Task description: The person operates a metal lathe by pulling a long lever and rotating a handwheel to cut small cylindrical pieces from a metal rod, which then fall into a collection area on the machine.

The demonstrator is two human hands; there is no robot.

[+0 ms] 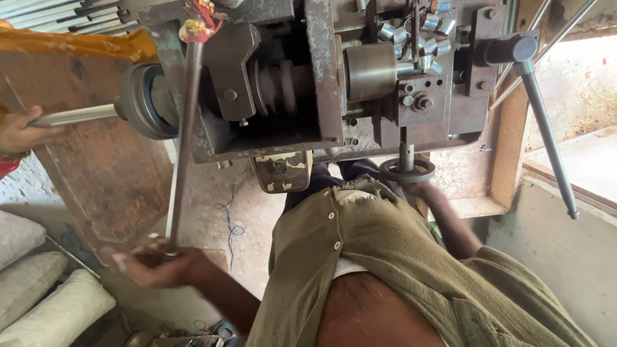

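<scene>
The person stands close against a heavy metal machine [308, 83] and works it with both hands. The left hand [157, 263] is clenched around the lower end of a long, thin lever rod [183, 148], which rises up to the top of the machine, where some red thread is tied around it. The picture is blurred at this hand, so I cannot tell exactly how the fingers wrap, only that they hold the rod. The right hand [421, 189] reaches under the machine body to a small round handwheel [407, 171]; the hand touches the wheel from below, but the fingers are hidden behind it and I cannot tell if they are closed. To do this step well, I judge that the pull on the rod should be steady and straight along its travel, while the other hand turns the wheel slowly, and the loose olive shirt [385, 257] must stay away from the rotating parts. The machine is dark steel, rusty and oily, with flat plates, bolts and a smooth brown cylinder [369, 71]. Short shiny metal sleeves [418, 32] lie in a heap on top. A bright polished bar [77, 115] enters the round collar at the left, and another person's hand [19, 132] supports it there. A long grey handle [546, 128] hangs at the right side.
</scene>
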